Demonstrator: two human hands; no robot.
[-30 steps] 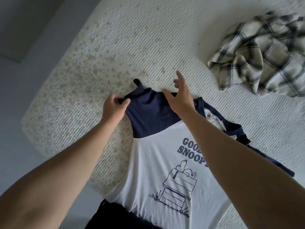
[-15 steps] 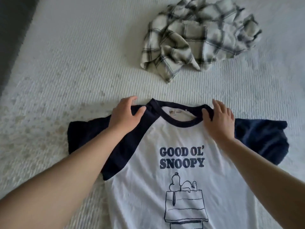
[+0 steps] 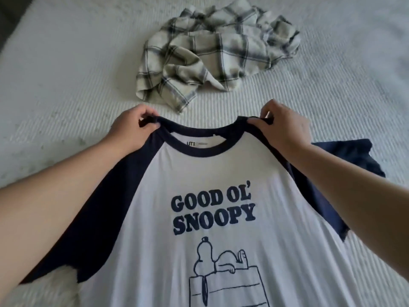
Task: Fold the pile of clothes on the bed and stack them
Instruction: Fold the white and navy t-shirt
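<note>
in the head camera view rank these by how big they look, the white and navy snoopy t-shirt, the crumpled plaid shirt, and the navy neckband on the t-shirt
1. White and navy Snoopy t-shirt, largest, though it is nearest the camera and runs off the frame.
2. Crumpled cream and grey plaid shirt, farther off on the bed.
3. Navy neckband, smallest.
</note>
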